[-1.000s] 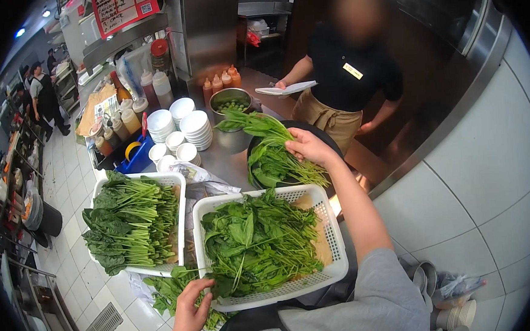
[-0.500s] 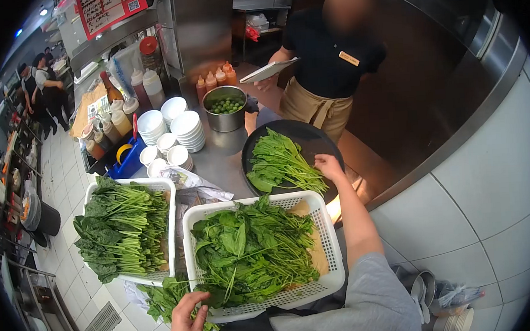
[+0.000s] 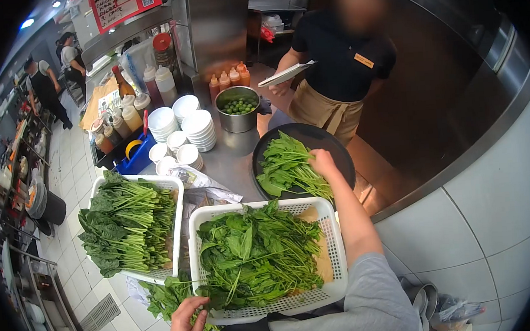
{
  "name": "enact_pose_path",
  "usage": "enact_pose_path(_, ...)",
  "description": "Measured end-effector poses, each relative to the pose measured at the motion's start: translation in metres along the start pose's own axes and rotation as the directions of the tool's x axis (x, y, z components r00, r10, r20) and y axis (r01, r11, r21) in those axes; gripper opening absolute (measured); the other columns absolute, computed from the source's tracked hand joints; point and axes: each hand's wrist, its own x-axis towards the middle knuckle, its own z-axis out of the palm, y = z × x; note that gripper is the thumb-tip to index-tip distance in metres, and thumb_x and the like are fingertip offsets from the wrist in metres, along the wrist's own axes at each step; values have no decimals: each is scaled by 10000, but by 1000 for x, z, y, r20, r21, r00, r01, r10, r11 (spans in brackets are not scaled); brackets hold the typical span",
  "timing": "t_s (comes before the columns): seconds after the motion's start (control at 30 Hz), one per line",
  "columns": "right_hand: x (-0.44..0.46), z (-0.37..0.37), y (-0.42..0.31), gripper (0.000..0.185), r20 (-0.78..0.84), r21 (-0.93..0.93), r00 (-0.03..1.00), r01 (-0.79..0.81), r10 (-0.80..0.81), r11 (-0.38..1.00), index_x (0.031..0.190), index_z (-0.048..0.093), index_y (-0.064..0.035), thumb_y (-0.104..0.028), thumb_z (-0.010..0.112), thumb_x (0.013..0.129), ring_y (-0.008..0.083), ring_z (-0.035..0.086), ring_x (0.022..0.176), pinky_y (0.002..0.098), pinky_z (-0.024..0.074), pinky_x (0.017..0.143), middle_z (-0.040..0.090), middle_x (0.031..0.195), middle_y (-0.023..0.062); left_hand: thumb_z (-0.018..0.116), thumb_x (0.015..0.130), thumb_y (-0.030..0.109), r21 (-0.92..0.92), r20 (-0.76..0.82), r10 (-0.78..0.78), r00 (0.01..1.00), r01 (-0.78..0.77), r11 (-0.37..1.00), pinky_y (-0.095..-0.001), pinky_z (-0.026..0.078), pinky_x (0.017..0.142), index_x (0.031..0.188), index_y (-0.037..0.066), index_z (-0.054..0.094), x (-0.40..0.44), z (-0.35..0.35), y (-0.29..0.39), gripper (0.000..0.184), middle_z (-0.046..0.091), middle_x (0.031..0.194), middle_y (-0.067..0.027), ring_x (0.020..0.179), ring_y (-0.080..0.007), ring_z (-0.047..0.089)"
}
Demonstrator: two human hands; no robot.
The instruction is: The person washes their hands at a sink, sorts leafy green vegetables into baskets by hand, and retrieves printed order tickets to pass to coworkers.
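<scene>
Restaurant kitchen; pale tiled floor [image 3: 67, 253], stainless-steel counter [image 3: 232, 178]. Clock directions are taken from the middle of the white perforated basket [image 3: 339, 267], twelve being the top of the view. This basket is filled with loose, long-stemmed leafy greens [image 3: 255, 251]. At one o'clock, a bunch of greens [image 3: 286, 161] is laid on a round black tray [image 3: 339, 155]; the bunch's stems are touched by the right hand [image 3: 323, 163], fingers drawn in close. Whether the stems are gripped cannot be told. At eight o'clock, the left hand [image 3: 188, 322] is held at the basket's near-left corner, thumb and fingers parted. Further leaves [image 3: 168, 296] are seen just above it. A second white basket [image 3: 179, 216], at ten o'clock, is filled with aligned spinach-like bunches [image 3: 129, 222]. Stacked white bowls [image 3: 198, 130] are placed at eleven; a steel pot [image 3: 238, 122] of small green fruits [image 3: 239, 106] is seen at twelve. Beyond the tray, a notepad [image 3: 285, 73] is held by a standing person [image 3: 343, 54] in a black shirt.
</scene>
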Motion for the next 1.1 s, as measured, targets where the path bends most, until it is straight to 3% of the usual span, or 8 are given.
enact_pose_path(0.13, 9, -36, -14, 227, -74, 162, 976, 212, -203, 964, 979, 641, 16, -122, 635, 799, 228, 621, 728, 341, 476, 687, 661, 818, 138, 587, 761, -34, -19, -14, -33, 999, 33, 999, -354, 451, 854, 990, -11, 611, 0, 2, 1, 232, 626, 990, -142, 949, -296, 594)
enact_pose_path(0.27, 13, -42, -9, 170, 155, 683, 983, -37, -95, 730, 927, 638, 17, -118, 612, 828, 111, 542, 614, 253, 429, 578, 616, 741, 6, 588, 758, -40, -7, 12, -3, 1000, 3, 1000, -347, 455, 845, 996, -4, 609, 5, 6, 1, 242, 624, 985, -139, 943, -291, 595)
enact_pose_path(0.4, 6, -20, 26, 351, 163, 66, 986, 16, -26, 998, 1059, 617, 1, -197, 672, 775, 199, 634, 792, 322, 487, 727, 675, 868, 82, 590, 760, -40, -23, 36, -1, 999, 2, 1000, -342, 458, 835, 1004, 6, 610, 4, 7, 2, 249, 622, 976, -138, 935, -289, 595)
enact_pose_path(0.5, -9, -14, 27, 376, -40, -91, 993, -115, 112, 989, 1072, 625, -26, -216, 679, 752, 253, 642, 916, 359, 484, 816, 677, 954, 117, 591, 764, -35, -8, 33, 4, 999, -4, 1000, -342, 459, 831, 1008, 8, 610, 1, 4, 3, 249, 620, 973, -140, 928, -289, 595)
enact_pose_path(0.6, -13, -18, 12, 341, -211, -63, 977, -40, 26, 997, 1069, 632, -56, -196, 659, 759, 268, 636, 931, 368, 485, 831, 676, 973, 104, 592, 766, -32, -3, 18, 8, 1000, -8, 1000, -343, 460, 830, 1013, 9, 610, -2, 3, 0, 251, 618, 972, -141, 924, -287, 595)
enact_pose_path(0.83, -6, 30, -41, 166, -25, 60, 900, 435, -434, 898, 889, 674, -39, -70, 562, 770, 353, 624, 840, 412, 495, 772, 649, 896, 184, 591, 770, -33, -16, 45, 1, 999, 0, 1000, -339, 461, 829, 1017, 8, 610, -1, 7, 7, 251, 616, 974, -144, 919, -287, 596)
enact_pose_path(0.97, -6, 59, -47, 87, -37, -300, 956, 267, -290, 916, 816, 676, -76, -80, 637, 738, 328, 617, 854, 414, 491, 777, 642, 893, 134, 588, 768, -36, -2, 28, 2, 1000, -2, 1000, -339, 461, 831, 1015, 4, 609, -5, 4, 10, 251, 619, 980, -148, 924, -289, 598)
enact_pose_path(1.1, 10, 54, -44, 127, 32, -146, 974, 225, -223, 963, 836, 681, -78, -117, 683, 715, 286, 637, 766, 386, 505, 707, 659, 823, 120, 587, 764, -36, 7, -18, -22, 1000, 22, 1000, -346, 459, 836, 1001, -6, 609, -12, -1, 7, 239, 622, 983, -152, 934, -295, 600)
